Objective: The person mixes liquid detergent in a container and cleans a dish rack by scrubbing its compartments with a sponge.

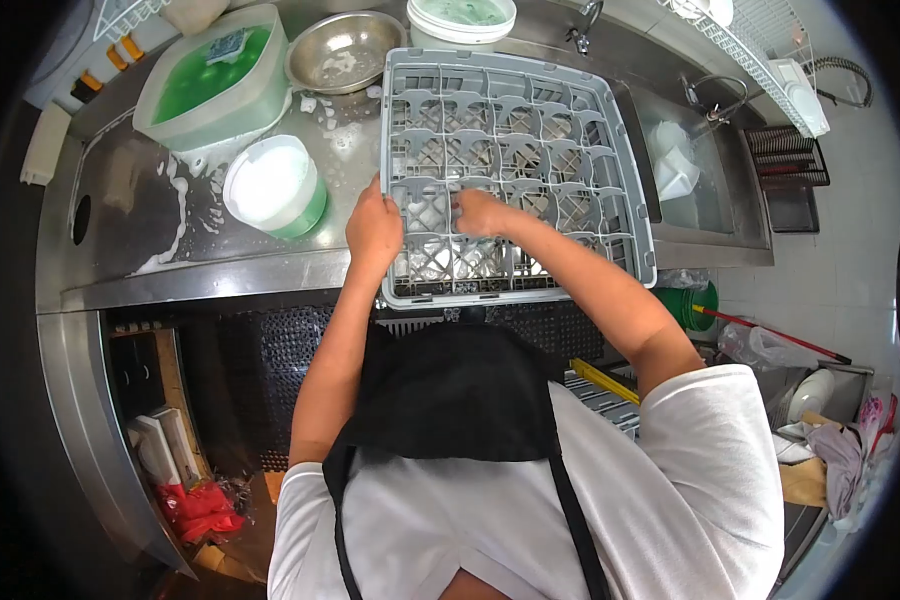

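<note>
A grey compartmented dishwasher rack [515,160] lies across the steel counter's front edge and partly over the sink side. My left hand [375,235] grips its left rim, with the fingers curled round the side. My right hand [482,214] reaches inside the rack, beside a divider in the left-middle part. Its fingers are curled and their tips are hidden, so I cannot make out what they hold. Whitish, clear-looking shapes show through the grid of the rack near both hands. Left of my left hand stands a translucent tub [310,210] of green liquid topped with white foam.
A large tub [270,112] of green liquid with a sponge [227,46] stands at back left. Behind are a metal bowl [342,55] and a white bucket [460,30]. At right, the sink [705,205] holds white items below a faucet [715,95]. Suds wet the counter [120,220].
</note>
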### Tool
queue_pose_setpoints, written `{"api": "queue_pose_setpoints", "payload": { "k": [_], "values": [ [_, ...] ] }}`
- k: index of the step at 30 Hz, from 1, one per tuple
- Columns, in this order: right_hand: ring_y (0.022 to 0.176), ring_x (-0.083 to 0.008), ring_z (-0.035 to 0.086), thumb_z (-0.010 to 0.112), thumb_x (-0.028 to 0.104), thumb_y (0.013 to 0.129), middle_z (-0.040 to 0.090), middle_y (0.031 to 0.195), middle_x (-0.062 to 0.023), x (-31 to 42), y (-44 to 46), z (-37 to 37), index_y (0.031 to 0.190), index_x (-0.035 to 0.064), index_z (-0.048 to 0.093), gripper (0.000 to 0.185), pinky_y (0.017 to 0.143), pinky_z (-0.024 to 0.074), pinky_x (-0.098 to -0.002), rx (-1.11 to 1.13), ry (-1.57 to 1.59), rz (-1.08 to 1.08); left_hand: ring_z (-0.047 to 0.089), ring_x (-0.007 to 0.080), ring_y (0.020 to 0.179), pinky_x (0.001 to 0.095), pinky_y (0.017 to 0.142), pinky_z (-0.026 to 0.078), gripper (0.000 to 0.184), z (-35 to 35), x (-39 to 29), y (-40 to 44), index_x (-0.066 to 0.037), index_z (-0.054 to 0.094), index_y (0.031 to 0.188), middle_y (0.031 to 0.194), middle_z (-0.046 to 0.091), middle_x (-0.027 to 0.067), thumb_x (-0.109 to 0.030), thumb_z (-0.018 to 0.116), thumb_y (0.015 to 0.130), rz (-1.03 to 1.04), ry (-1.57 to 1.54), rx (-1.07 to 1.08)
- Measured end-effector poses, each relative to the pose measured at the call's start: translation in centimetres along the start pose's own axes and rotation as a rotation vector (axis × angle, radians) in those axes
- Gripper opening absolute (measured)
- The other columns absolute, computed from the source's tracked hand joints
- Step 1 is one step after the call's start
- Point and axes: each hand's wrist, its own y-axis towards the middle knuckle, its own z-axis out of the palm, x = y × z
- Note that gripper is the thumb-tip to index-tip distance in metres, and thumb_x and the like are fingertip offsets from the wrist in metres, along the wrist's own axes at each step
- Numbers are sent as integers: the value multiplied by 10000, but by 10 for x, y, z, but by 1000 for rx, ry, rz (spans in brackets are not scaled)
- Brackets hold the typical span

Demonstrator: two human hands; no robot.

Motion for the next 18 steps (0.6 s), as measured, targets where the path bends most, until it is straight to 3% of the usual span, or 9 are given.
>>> {"api": "queue_pose_setpoints", "payload": {
  "k": [5, 7, 11, 14, 15, 18],
  "values": [
    [1017, -383, 694, 662, 140, 725, 708, 1078, -258, 13, 9, -9, 1056, -17, 723, 372, 878, 551, -439, 147, -350, 14, 632, 420, 1082, 504, 906, 500, 470, 6, 5, -1, -97, 516, 1414, 1219, 646, 224, -107, 524, 944, -7, -16, 3],
    [1020, -370, 701, 667, 142, 730, 713, 1084, -247, 22, 10, -10, 1029, -53, 722, 361, 865, 558, -441, 149, -364, 15, 629, 422, 1088, 501, 917, 495, 457, 4, 4, 1, -93, 527, 1404, 1222, 646, 227, -112, 524, 947, -22, -32, -1],
    [899, -348, 723, 705, 170, 686, 729, 946, -255, 12, 23, -11, 838, -86, 723, 298, 763, 556, -446, 366, -90, 60, 621, 424, 1105, 493, 932, 488, 433, 2, 7, 3, -88, 553, 1382, 1223, 647, 232, -125, 517, 952, -38, -87, 14],
    [894, -339, 722, 682, 172, 732, 726, 933, -252, -11, 31, 16, 944, -36, 721, 299, 777, 557, -416, 199, -41, -124, 619, 426, 1104, 494, 929, 485, 421, 5, 10, 5, -76, 563, 1367, 1218, 647, 237, -137, 512, 954, -6, -103, 12],
    [926, -361, 719, 662, 163, 750, 728, 954, -245, 6, 17, -2, 961, -30, 727, 293, 806, 558, -425, 223, -100, -88, 619, 427, 1101, 496, 926, 485, 417, 6, 13, 5, -70, 565, 1361, 1216, 647, 238, -142, 511, 954, 8, -98, 9],
    [965, -388, 707, 666, 168, 745, 728, 982, -239, 14, 12, -1, 964, -40, 728, 308, 834, 554, -455, -77, -253, 132, 618, 429, 1091, 501, 918, 484, 400, 6, 14, 5, -55, 575, 1336, 1205, 646, 240, -146, 510, 953, 13, -62, 14]
  ]
}}
